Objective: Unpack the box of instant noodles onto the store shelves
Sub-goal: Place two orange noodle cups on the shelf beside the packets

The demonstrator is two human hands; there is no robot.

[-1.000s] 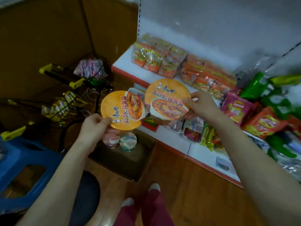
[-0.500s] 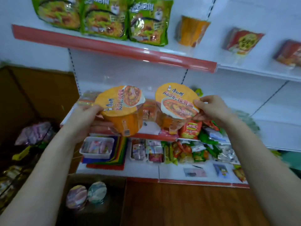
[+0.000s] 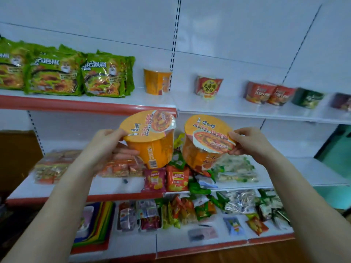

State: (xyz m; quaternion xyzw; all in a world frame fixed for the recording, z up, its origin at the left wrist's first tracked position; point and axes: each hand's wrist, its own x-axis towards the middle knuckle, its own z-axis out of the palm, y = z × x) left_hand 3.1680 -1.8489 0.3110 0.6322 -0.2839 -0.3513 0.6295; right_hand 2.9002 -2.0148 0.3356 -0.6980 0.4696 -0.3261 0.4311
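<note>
left hand [image 3: 106,143] clasps orange noodle bowl [image 3: 150,137], lid tilted toward camera | right hand [image 3: 248,142] pinches rim of second bowl [image 3: 207,143] | both bowls held below and in front of upper shelf [image 3: 190,103] | open gap beside shelved orange cup [image 3: 156,81] lies above, left hand nearer | judgement: lift up-and-forward, set upright

Glossy film wraps both noodle bowls [image 3: 152,137], crinkly shiny plastic the green packets [image 3: 55,76]; shelf [image 3: 247,111] smooth, painted white
</note>
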